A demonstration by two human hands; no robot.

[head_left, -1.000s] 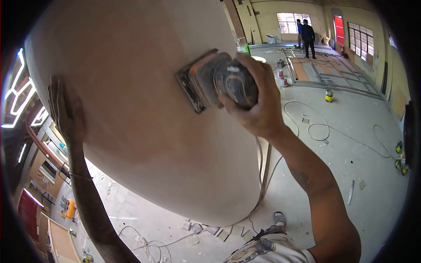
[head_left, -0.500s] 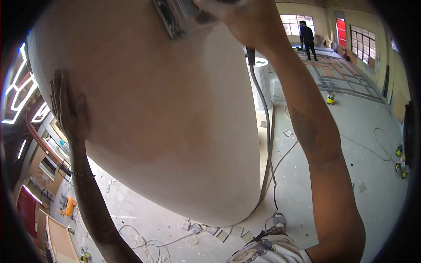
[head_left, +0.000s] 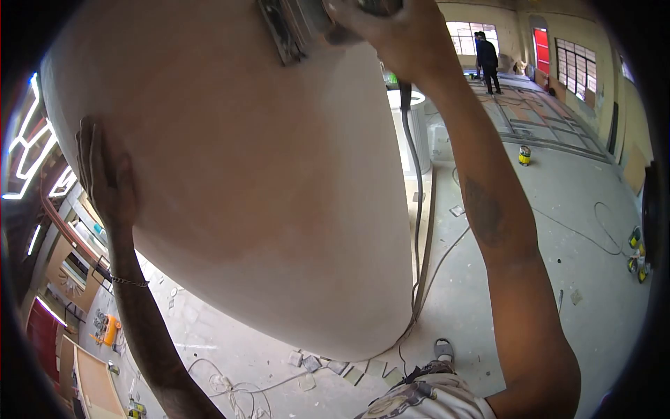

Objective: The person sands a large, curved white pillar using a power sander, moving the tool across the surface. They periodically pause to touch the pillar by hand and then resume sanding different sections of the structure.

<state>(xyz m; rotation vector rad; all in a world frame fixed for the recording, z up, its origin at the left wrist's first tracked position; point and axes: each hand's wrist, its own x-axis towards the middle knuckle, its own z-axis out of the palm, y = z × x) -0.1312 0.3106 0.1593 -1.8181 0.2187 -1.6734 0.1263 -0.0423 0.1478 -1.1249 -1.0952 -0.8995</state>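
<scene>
A large, smooth, rounded white form (head_left: 279, 209) with pinkish-brown patches fills the middle of the head view. Its lower end narrows in a curve near the floor. At the top, my right hand (head_left: 398, 38) is wrapped round a corded electric sander (head_left: 296, 31), whose flat rectangular pad lies against the form. Part of the sander is cut off by the top edge of the view. From below that hand the dark power cord (head_left: 413, 150) hangs down along the form's right side. My left hand (head_left: 110, 183) rests flat on the form's left side, fingers stretched upward.
Cables (head_left: 262, 384) and several sanding-paper-like squares (head_left: 337, 366) lie on the floor around the form's base. A yellow-labelled can (head_left: 524, 156) stands to the right. Far back, a person in dark clothes (head_left: 487, 63) stands near flat metal frames (head_left: 537, 115). An orange tool (head_left: 108, 329) sits at lower left.
My right hand and the sander have shifted slightly right and down across the form. The hanging cord has swung a little. My left hand stays flat on the surface.
</scene>
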